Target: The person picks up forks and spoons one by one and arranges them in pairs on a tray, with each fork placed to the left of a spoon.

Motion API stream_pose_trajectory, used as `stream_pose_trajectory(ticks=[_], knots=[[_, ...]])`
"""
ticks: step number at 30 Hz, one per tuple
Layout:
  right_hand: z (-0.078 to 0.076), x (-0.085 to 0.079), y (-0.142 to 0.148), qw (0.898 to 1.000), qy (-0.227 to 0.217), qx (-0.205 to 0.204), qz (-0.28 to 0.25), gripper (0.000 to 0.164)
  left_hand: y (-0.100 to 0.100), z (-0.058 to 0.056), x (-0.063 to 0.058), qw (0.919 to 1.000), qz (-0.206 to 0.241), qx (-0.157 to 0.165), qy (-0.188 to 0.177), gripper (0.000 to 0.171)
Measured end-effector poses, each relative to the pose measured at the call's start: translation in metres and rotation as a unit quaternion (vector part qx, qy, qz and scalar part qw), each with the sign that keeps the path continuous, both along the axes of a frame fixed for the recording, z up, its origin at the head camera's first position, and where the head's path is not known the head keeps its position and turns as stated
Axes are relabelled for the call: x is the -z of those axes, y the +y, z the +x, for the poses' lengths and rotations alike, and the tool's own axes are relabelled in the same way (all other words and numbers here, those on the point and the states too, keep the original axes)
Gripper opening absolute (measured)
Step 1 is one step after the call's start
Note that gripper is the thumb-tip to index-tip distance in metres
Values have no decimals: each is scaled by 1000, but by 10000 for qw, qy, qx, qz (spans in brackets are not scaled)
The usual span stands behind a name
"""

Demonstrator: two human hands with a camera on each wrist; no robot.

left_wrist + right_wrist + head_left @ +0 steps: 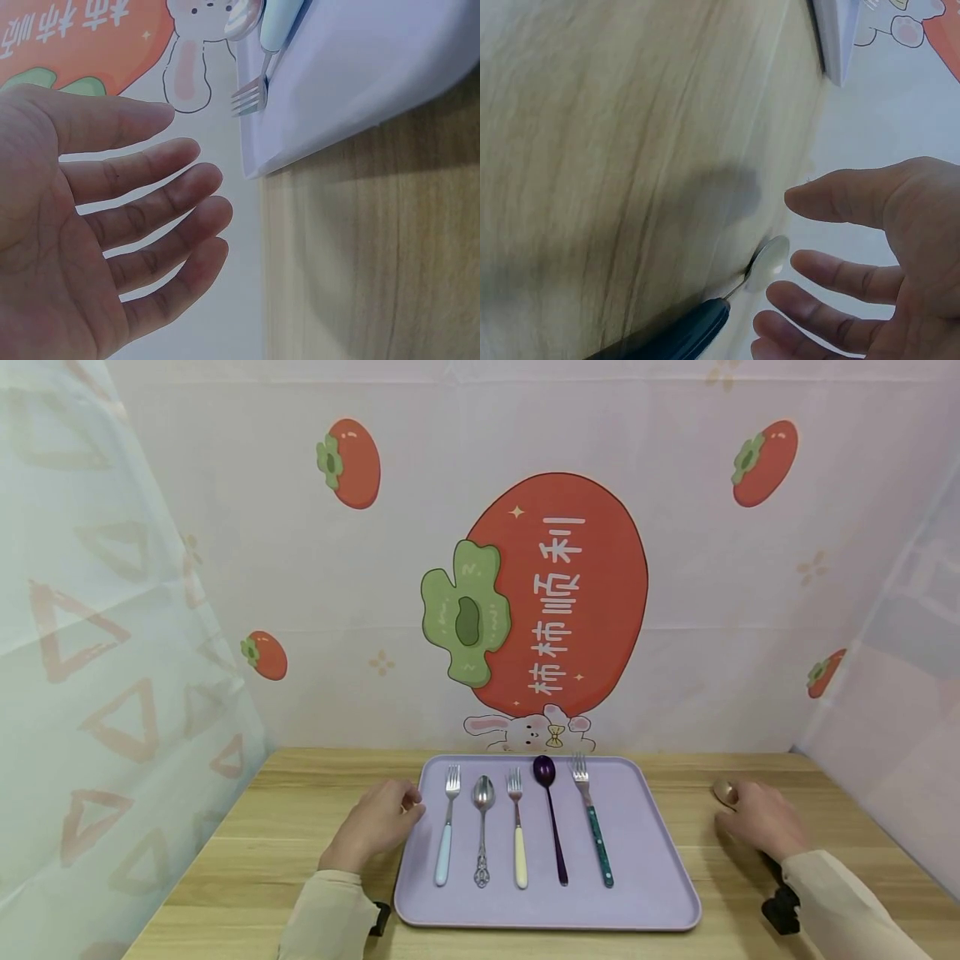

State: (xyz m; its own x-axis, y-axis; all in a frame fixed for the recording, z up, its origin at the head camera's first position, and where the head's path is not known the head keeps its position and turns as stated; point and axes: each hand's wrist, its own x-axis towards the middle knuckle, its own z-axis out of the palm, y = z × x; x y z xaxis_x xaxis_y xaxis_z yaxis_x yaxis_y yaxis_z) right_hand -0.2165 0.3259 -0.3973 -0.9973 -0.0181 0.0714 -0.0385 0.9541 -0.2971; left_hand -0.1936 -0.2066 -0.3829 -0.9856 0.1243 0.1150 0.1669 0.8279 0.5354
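Note:
My left hand (377,823) hovers beside the left edge of a lilac tray (637,885), fingers loosely spread and nothing in them. In the left wrist view its palm (45,247) faces the tray side. At the right, my right hand (767,820) is held over a spoon (724,792) lying on the table. The right wrist view shows that spoon's bowl (771,259) close by the fingertips (810,262), and its dark green handle (686,334). Thumb and fingers are apart there, holding nothing. From the head, the hand hides most of this spoon.
On the tray, left to right, lie a light blue-handled fork (444,852), an ornate silver spoon (482,827), a cream-handled fork (520,856), a dark purple spoon (555,827) and a green-handled fork (598,843). A persimmon-print cloth (675,710) stands behind the wooden table (247,860).

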Motion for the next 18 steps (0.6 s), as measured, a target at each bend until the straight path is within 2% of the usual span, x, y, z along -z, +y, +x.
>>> stream_pose_trajectory(ticks=[7, 18], knots=[[5, 1, 4, 9987, -394, 286, -132, 16, 0, 0, 0, 10000, -13, -13, 19, 10], [10, 0, 5, 9958, -707, 583, -88, 26, -1, 0, 0, 10000, -40, -32, -8, 11]])
